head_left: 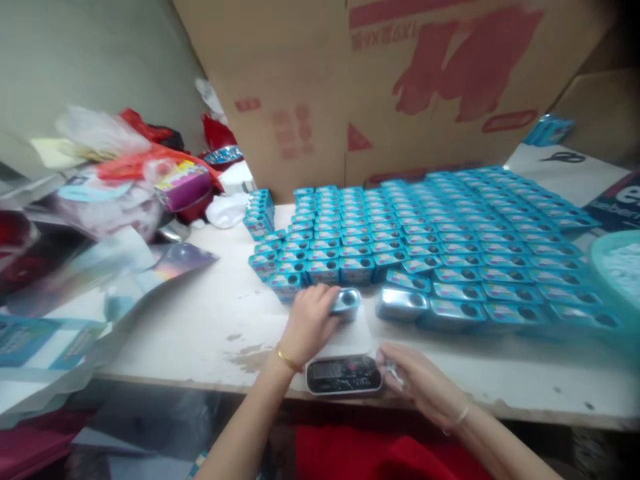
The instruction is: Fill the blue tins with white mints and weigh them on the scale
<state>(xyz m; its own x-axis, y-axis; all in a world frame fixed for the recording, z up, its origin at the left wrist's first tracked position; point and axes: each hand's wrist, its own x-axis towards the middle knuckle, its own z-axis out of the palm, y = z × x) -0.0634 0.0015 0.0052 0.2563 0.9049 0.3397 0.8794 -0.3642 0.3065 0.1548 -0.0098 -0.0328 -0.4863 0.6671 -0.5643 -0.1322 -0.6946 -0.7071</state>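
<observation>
Tin (347, 302), centre frame on the scale (344, 373): small, stiff, light, likely slick. Your left hand (309, 325) fingers clamp its end; right hand (417, 381) fingers curled, grip unclear.

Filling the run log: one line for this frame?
left hand: holds tin on scale | right hand: beside scale, fingers curled | blue tins in rows behind

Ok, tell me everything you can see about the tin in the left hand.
The tin is small, oblong with rounded corners and looks like shiny silver metal, with no blue label showing. It sits on the white platform of the scale. The left hand grips its left end. It lies level, just in front of the rows of blue tins.
</observation>
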